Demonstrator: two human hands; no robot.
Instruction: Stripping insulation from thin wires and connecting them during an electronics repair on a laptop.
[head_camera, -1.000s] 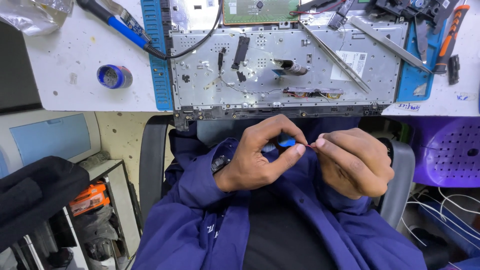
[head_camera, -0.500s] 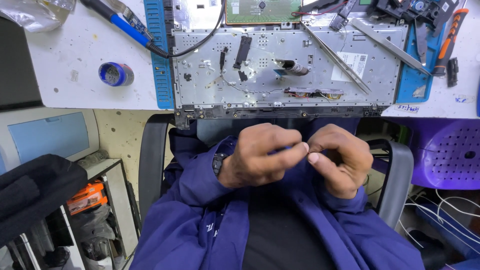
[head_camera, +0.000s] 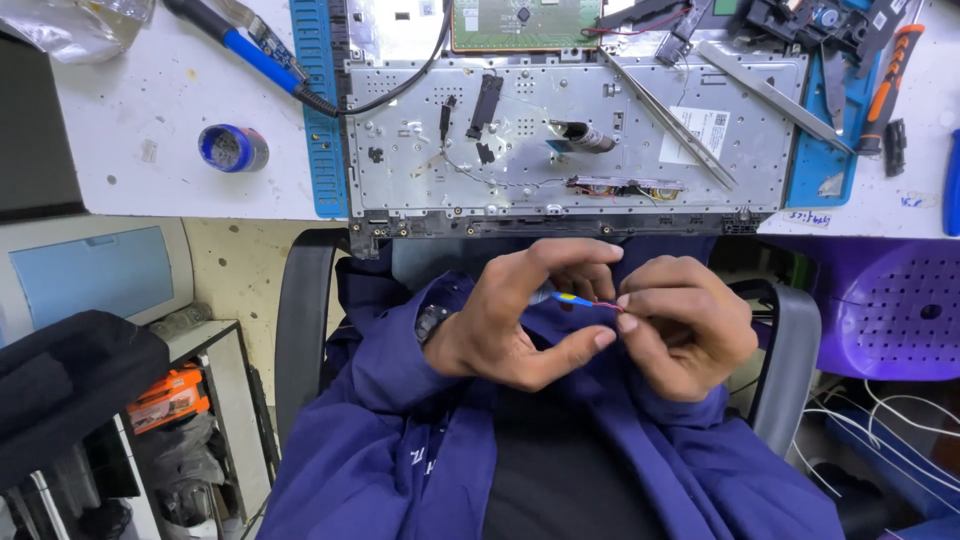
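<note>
The person sits in a chair (head_camera: 295, 330) pulled up to a white bench (head_camera: 150, 110), working over the lap of a blue jacket (head_camera: 400, 440). The left hand (head_camera: 510, 320) and right hand (head_camera: 680, 325) meet just below the bench edge. Between them runs a thin red wire (head_camera: 598, 303) with a small blue and yellow piece at its left end. The right hand's fingertips pinch the wire; the left hand curls loosely around the blue end, thumb stretched out beneath.

On the bench lies an opened grey laptop chassis (head_camera: 570, 140), overhanging the edge, on a blue mat (head_camera: 318, 120). A blue-handled iron (head_camera: 250, 50) and a small blue tin (head_camera: 232, 148) sit to its left, metal strips and an orange-handled tool (head_camera: 892, 60) to the right. A purple stool (head_camera: 900, 300) stands at the right, a black bag (head_camera: 70, 390) at the left.
</note>
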